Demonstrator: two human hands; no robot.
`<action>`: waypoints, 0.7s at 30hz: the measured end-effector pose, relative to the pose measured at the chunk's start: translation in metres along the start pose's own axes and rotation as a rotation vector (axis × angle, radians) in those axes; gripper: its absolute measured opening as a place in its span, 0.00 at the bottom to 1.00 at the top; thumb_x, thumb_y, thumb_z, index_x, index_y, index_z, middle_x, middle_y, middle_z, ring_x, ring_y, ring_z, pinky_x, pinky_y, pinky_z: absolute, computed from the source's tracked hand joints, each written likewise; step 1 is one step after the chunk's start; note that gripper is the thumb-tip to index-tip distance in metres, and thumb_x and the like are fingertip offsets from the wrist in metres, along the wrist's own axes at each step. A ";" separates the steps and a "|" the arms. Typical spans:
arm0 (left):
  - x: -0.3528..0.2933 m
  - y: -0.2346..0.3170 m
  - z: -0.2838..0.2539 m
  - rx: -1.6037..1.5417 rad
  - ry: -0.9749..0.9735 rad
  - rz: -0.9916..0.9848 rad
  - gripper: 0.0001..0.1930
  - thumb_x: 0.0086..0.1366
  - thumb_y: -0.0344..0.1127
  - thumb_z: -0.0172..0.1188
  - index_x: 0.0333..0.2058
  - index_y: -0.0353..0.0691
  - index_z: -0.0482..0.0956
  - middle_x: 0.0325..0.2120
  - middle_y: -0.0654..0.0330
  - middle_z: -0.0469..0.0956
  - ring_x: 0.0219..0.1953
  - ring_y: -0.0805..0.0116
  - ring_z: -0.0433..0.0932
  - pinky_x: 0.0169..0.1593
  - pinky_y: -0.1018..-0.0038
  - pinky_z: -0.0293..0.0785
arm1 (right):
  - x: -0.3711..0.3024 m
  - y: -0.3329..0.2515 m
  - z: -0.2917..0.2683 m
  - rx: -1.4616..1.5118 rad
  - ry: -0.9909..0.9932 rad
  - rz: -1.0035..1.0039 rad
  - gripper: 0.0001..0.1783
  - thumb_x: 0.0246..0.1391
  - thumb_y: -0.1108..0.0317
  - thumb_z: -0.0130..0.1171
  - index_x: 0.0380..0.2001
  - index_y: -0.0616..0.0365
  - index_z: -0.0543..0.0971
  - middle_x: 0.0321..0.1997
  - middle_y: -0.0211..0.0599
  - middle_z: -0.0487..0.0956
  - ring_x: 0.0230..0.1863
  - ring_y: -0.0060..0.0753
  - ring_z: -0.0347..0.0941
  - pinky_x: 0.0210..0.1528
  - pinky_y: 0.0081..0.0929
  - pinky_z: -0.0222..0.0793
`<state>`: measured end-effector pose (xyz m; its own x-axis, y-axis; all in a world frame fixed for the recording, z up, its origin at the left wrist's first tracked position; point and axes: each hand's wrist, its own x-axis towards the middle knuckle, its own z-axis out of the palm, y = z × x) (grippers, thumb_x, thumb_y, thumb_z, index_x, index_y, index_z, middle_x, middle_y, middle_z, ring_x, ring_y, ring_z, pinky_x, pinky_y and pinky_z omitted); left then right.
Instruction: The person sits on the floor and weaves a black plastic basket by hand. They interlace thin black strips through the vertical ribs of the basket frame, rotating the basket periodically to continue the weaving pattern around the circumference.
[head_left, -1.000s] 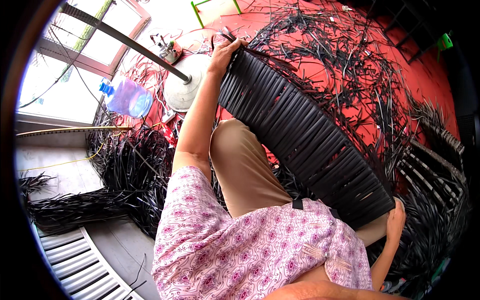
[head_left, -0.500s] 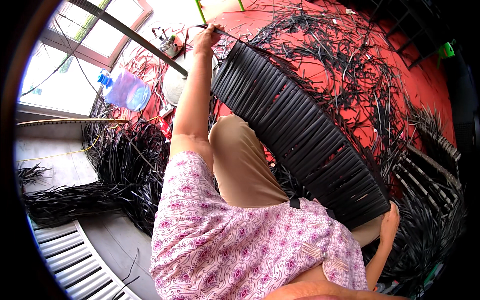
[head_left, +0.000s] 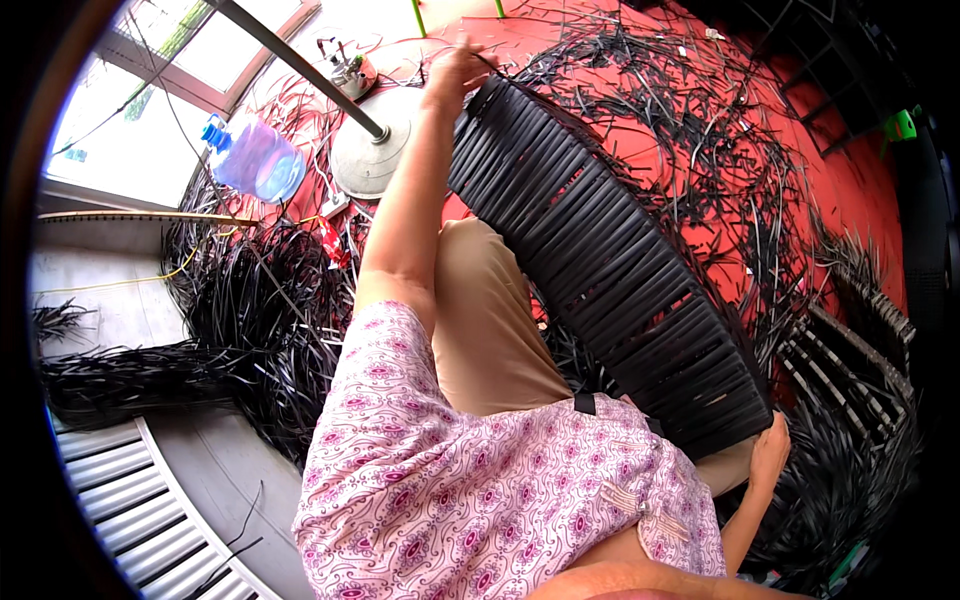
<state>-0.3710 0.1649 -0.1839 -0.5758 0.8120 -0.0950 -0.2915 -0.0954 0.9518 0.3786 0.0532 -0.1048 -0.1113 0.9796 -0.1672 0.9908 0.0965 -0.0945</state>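
A long woven panel of black strips [head_left: 600, 260] leans across my lap, running from the upper middle down to the lower right. My left hand [head_left: 455, 72] is stretched out to its far end, fingers closed on a black strip [head_left: 492, 62] at the top edge. At the near corner, my right hand [head_left: 770, 450] grips the panel's edge. My tan trousers [head_left: 490, 330] and pink patterned shirt [head_left: 480, 490] fill the lower middle.
Loose black strips [head_left: 700, 130] litter the red floor. A thick bundle of strips [head_left: 240, 320] lies at my left. A blue water bottle [head_left: 255, 160] and a round stand base [head_left: 375, 155] with a pole sit beyond it. Another slatted frame [head_left: 850, 350] lies at the right.
My left hand has travelled farther along the panel's far end and now pulls at a strip there. The right hand stays at the near corner.
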 end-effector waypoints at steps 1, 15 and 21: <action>-0.011 -0.001 0.020 0.145 0.018 0.056 0.24 0.68 0.54 0.57 0.50 0.38 0.78 0.41 0.57 0.84 0.44 0.67 0.81 0.47 0.72 0.74 | -0.001 0.003 0.003 0.007 0.013 -0.002 0.17 0.59 0.78 0.44 0.49 0.67 0.74 0.46 0.59 0.78 0.49 0.63 0.74 0.52 0.47 0.68; -0.044 -0.022 0.058 1.165 0.467 0.902 0.08 0.62 0.42 0.61 0.32 0.46 0.83 0.31 0.57 0.80 0.37 0.53 0.80 0.42 0.59 0.75 | -0.004 0.000 0.014 -0.075 0.086 0.004 0.15 0.59 0.77 0.43 0.48 0.68 0.73 0.43 0.62 0.78 0.47 0.65 0.74 0.48 0.50 0.68; -0.045 -0.025 0.054 1.061 0.543 0.878 0.09 0.63 0.43 0.61 0.31 0.45 0.82 0.29 0.58 0.79 0.35 0.54 0.80 0.37 0.60 0.76 | -0.005 -0.010 0.009 -0.122 0.103 -0.019 0.13 0.60 0.75 0.44 0.45 0.69 0.74 0.39 0.63 0.78 0.43 0.66 0.74 0.44 0.51 0.67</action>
<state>-0.2967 0.1617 -0.1875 -0.5464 0.3857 0.7434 0.8370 0.2190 0.5015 0.3686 0.0452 -0.1122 -0.1278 0.9897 -0.0646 0.9913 0.1295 0.0239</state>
